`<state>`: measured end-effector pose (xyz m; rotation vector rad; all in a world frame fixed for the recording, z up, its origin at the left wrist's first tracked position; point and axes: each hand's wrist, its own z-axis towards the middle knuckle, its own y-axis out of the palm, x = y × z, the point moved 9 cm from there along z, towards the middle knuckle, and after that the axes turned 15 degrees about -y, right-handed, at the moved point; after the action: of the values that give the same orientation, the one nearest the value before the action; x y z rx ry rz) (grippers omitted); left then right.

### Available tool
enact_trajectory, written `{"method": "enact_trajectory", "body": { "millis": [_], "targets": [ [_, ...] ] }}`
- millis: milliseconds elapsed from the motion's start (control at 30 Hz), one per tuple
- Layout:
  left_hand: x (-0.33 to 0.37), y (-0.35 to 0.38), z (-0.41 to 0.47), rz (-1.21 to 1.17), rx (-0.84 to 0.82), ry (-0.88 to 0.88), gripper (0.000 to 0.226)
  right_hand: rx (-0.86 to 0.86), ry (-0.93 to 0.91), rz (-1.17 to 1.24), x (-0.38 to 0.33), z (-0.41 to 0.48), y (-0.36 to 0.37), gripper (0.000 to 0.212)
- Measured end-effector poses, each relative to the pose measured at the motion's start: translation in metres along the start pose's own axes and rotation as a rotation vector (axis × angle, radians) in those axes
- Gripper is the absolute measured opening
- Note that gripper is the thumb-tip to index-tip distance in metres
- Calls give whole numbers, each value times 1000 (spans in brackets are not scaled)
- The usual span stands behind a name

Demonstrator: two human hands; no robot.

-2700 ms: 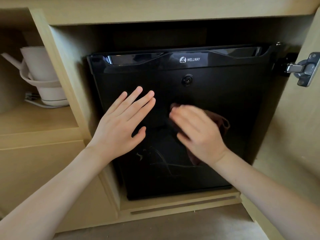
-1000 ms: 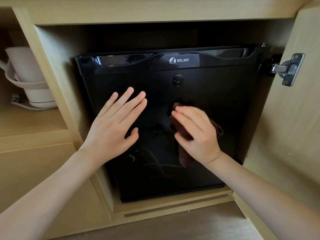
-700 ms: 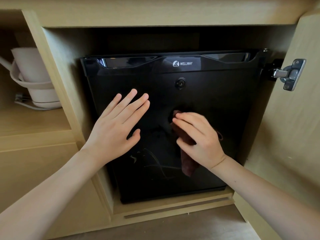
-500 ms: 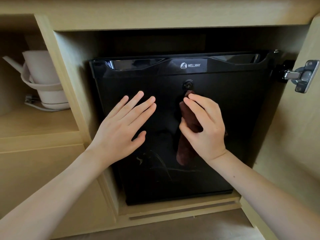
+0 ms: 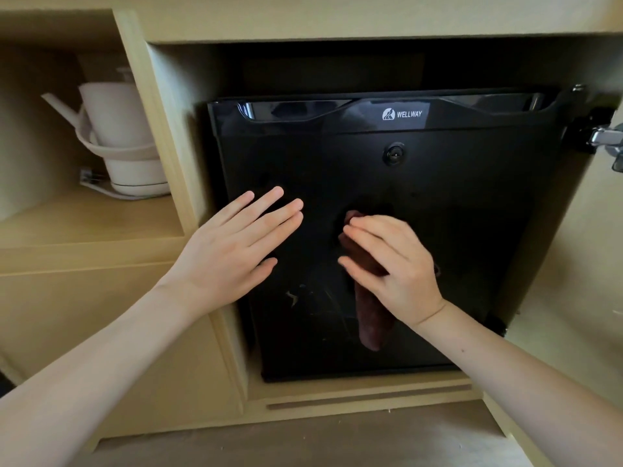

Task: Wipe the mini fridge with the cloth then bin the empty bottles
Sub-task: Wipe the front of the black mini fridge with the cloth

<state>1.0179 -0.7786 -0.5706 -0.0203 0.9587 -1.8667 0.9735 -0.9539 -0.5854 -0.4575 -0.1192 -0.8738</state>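
Observation:
A black mini fridge (image 5: pixel 455 197) with a closed door, a round lock and a white logo stands inside a wooden cabinet. My left hand (image 5: pixel 232 251) lies flat with straight fingers against the left half of the door. My right hand (image 5: pixel 394 267) presses a dark brown cloth (image 5: pixel 371 318) against the middle of the door. The fingers curl over the cloth and its lower end hangs below the palm. No bottles are in view.
A white kettle (image 5: pixel 121 136) on its base with a cord sits on the shelf in the left compartment. The open cabinet door (image 5: pixel 580 281) stands at the right, with a metal hinge (image 5: pixel 603 139). The wooden plinth (image 5: pixel 364 396) runs below the fridge.
My right hand slid the cloth up towards the lock half a second ago and has come back down to the middle of the door. My left hand stayed flat on the door.

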Motion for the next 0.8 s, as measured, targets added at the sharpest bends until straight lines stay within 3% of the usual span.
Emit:
{"method": "enact_trajectory", "body": {
  "millis": [267,433,667,800],
  "targets": [
    [-5,0,-4,-3,51,-7,65,359,229,-176,2,28,-4,34],
    [-5,-1,-3,-37,59,-15,68,460,288,-245,-13,1,9,31],
    [-5,0,-4,-42,31,-6,75,520,626,-273,-41,-86,45,33],
    [-6,0,-5,-50,25,-11,76,568,603,-295,-38,-56,39,29]
  ]
}}
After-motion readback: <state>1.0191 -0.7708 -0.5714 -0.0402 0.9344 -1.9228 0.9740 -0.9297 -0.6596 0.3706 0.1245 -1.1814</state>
